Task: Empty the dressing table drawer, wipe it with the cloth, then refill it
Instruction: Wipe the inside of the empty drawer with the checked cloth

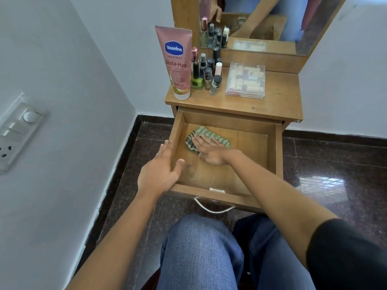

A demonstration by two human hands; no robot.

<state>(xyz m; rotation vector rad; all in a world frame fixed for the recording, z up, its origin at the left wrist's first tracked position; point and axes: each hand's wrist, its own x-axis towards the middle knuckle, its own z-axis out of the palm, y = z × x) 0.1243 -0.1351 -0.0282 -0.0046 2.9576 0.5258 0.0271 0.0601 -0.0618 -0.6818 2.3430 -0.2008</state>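
Inside the drawer (274, 155), back-left, my right hand (211, 151) presses the cloth (206, 136) flat, fingers straight and close together. Left hand (161, 170) rests on the drawer's left wall, fingers extended. Wiping step, I judge; next: sweep toward the drawer's right side.

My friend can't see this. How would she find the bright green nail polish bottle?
On the wooden dressing table top, under the mirror, a tall pink Vaseline lotion tube stands at the left end. Beside it is a bunch of small nail polish bottles. The square lime-green glass bottle with a tall black cap stands in front, by the tube, and is the only green one.
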